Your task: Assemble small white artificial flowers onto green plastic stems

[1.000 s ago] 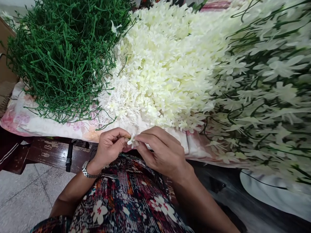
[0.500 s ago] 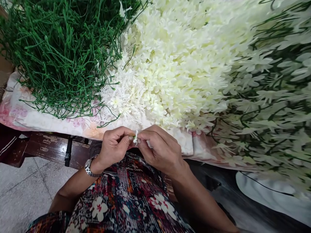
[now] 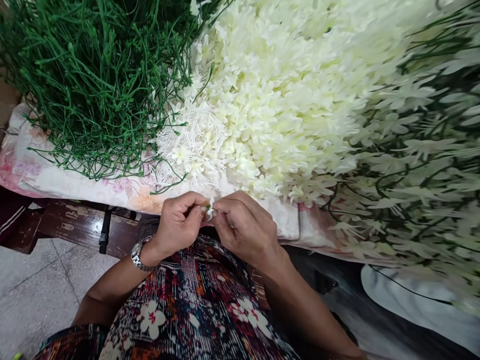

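My left hand [image 3: 179,223] and my right hand [image 3: 245,228] meet fingertip to fingertip over my lap, both pinching one small white artificial flower [image 3: 210,210]. A green tip shows at my left thumb. Just beyond them lies a big heap of loose cream-white flower heads [image 3: 285,95] on a floral cloth [image 3: 78,182]. A pile of bare green plastic stems [image 3: 90,75] lies at the left of the cloth. A patch of thin white stamen pieces [image 3: 191,145] sits between the two piles.
At the right lies a mass of stems with white flowers on them [image 3: 420,150]. The cloth covers a dark wooden bench [image 3: 75,227] with a black buckle strap. Grey tiled floor [image 3: 33,295] is at lower left; a white sheet [image 3: 420,300] lies at lower right.
My hands have stayed joined on the small flower, the fingers closing a little tighter around it. The view has shifted slightly closer to the piles.
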The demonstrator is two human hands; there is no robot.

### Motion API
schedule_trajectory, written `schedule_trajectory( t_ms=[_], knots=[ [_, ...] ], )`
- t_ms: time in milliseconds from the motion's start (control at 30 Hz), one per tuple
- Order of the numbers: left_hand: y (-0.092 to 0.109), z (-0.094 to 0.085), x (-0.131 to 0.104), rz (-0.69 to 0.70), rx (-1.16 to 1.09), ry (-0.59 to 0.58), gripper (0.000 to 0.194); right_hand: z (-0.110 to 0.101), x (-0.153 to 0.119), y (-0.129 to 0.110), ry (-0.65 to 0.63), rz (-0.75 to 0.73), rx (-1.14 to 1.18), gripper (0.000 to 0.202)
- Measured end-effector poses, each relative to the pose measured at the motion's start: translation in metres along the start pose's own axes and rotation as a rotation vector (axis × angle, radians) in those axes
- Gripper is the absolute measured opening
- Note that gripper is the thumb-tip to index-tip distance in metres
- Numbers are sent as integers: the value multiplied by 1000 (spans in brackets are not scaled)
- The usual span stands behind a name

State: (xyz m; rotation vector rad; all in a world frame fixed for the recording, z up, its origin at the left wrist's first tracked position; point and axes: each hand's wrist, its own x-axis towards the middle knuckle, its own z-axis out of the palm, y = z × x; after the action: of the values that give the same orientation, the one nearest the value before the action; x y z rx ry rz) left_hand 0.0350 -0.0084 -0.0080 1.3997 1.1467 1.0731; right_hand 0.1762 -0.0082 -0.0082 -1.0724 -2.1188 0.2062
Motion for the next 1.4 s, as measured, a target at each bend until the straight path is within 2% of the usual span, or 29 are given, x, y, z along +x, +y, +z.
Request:
schedule_trajectory(
  t_ms=[100, 233, 333, 367, 400, 467, 533, 633, 667, 733, 833, 967, 1067, 1267, 1333, 1400],
  knots=[
    [0, -3, -1, -47, -138, -14, 8, -11, 0, 1, 1, 56, 93, 15],
    [0, -4, -5, -10, -361, 200, 3, -24, -5, -5, 18, 143, 164, 26],
    [0, 0, -10, 50, -363, 281, 4, -21, -10, -14, -106, 144, 250, 29],
    [0, 2, -12, 62, -349, 289, 5, -19, -10, -16, -125, 139, 292, 24],
    [0, 2, -13, 73, -338, 288, 5, -16, -10, -17, -87, 134, 314, 19],
    [0, 0, -16, 78, -323, 259, 8, -15, -8, -16, -37, 117, 319, 16],
    [4, -6, -16, 32, -309, 140, 15, -20, -4, -13, -34, 71, 246, 16],
    [16, -16, -15, -27, -251, -152, 14, -33, 3, -11, -144, -70, 73, 16],
    [19, -18, -14, -41, -216, -212, 14, -37, 5, -12, -191, -122, 28, 16],
    [25, -20, -11, -74, -147, -253, 19, -42, 10, -14, -273, -202, -29, 16],
    [24, -19, -8, -148, -92, -269, 21, -42, 14, -18, -326, -244, -72, 15],
    [16, -16, -7, -194, -179, -252, 12, -39, 12, -15, -304, -234, -55, 15],
    [16, -14, -7, -127, -190, -230, 11, -39, 12, -12, -277, -219, 12, 21],
    [26, -16, -6, 138, -9, -221, 12, -34, 16, -15, -243, -179, 180, 16],
    [24, -18, -9, 149, -14, -220, 10, -32, 15, -15, -206, -175, 215, 20],
    [20, -19, -12, 65, -98, -199, 8, -32, 13, -9, -132, -157, 160, 23]
  ],
)
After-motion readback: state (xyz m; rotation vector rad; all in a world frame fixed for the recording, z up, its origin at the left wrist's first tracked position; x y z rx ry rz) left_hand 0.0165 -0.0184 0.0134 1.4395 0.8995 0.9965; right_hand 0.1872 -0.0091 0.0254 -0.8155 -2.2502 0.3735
